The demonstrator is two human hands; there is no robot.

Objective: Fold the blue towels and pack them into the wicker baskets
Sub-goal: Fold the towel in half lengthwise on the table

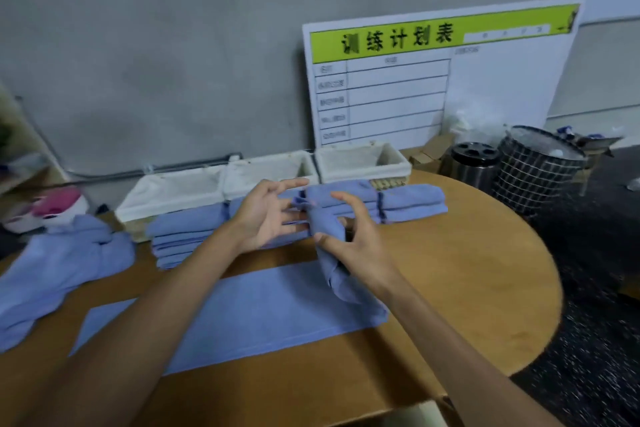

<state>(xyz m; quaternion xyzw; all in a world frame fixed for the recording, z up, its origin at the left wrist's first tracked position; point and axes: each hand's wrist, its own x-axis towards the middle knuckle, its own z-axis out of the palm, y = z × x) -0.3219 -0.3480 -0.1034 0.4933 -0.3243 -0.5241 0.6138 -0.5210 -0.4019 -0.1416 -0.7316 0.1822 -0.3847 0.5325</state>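
Mid-task, by the look of it. Two stacks of folded towels on the table (467, 253): one left of centre (183, 232), one right of centre (408, 203), both just in front of the baskets. Three cloth-lined baskets in a row along the wall, left (173, 192), middle (270, 170) and right (360, 159); nothing blue visible inside any of them, so packing apparently not begun. Loose heap of unfolded towels (59, 270) at the left edge of the frame, awaiting folding. One towel (242, 315) in work at lower centre: folded into a long flat strip across the table, smooth, edges fairly straight, its right end lifted and gathered into a twisted bunch (325, 222) at centre frame. Right hand (353, 239) curled around that bunch, thumb below and fingers above, gripping the cloth. Left hand (266, 215) just beside it, fingers spread and reaching toward the bunch, fingertips at or near the fabric; actual contact hard to tell through the blur. Cloth soft and limp, plain pale blue, with darker stitched hems showing on the stacks. Left to do, as a judgement: finishing this towel, folding the heap, then moving both stacks into the baskets. Chart board (440, 80) leaning on the wall behind, bins to its right.
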